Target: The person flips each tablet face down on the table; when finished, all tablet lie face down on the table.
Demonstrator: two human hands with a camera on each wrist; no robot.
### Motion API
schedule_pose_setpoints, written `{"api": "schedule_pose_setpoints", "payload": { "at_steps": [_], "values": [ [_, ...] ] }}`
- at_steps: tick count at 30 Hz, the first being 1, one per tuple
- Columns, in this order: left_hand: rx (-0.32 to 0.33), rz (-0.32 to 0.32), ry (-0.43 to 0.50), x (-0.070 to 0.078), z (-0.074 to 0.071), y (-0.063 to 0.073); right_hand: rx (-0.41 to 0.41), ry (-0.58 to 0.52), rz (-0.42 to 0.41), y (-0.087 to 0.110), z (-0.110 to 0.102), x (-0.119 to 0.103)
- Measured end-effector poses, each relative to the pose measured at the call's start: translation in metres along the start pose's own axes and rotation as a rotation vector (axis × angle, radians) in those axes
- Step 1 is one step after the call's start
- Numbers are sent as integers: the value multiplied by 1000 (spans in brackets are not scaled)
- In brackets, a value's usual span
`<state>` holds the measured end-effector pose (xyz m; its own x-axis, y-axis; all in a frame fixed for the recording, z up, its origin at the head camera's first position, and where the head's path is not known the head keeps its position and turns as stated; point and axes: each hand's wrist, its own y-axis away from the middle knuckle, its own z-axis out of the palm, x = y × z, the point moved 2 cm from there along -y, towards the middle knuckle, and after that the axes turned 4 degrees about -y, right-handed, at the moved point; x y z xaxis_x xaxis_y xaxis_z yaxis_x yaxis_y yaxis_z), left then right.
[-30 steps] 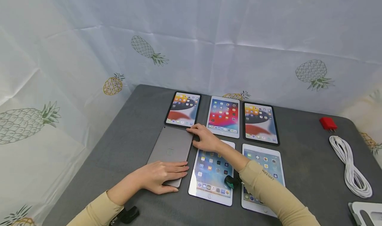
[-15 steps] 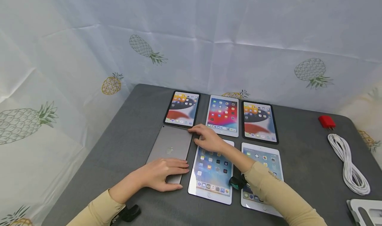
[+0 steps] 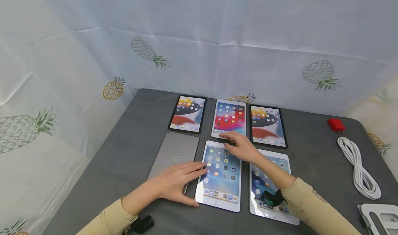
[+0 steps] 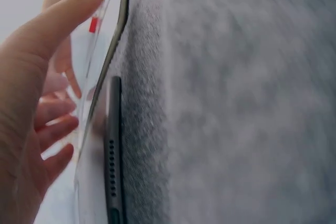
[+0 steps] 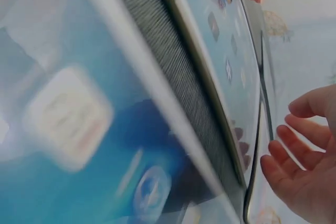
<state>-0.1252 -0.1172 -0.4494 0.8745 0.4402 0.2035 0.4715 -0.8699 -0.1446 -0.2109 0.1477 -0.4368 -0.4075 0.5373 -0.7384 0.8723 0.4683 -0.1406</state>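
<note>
Both your hands have shifted rightward since the earlier frame, from the matte grey, face-down metal tablet (image 3: 180, 147) towards the white-bordered rectangular tablet with a lit blue screen (image 3: 220, 174). It lies just right of your left hand (image 3: 174, 182) and on the near side of your right hand (image 3: 242, 148), its long axis running away from you between them. By my judgement your left is nearer its long left edge, your right its far short edge. Left fingers spread wide, right ones bend loosely; neither hand grips anything, though I cannot tell whether fingertips touch it.
</note>
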Motion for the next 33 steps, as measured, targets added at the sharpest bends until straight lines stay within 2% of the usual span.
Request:
{"api": "schedule_pose_setpoints", "payload": {
  "at_steps": [5, 12, 19, 33],
  "values": [
    [-55, -25, -31, 2, 2, -1, 23, 52, 42, 17, -13, 6],
    [-63, -34, -82, 2, 3, -1, -7, 91, 60, 29, -22, 6],
    [-28, -21, -94, 1, 6, -3, -45, 117, 132, 34, -22, 8],
    [-37, -32, -85, -1, 9, -6, -23, 168, 144, 32, -18, 10]
  ]
}}
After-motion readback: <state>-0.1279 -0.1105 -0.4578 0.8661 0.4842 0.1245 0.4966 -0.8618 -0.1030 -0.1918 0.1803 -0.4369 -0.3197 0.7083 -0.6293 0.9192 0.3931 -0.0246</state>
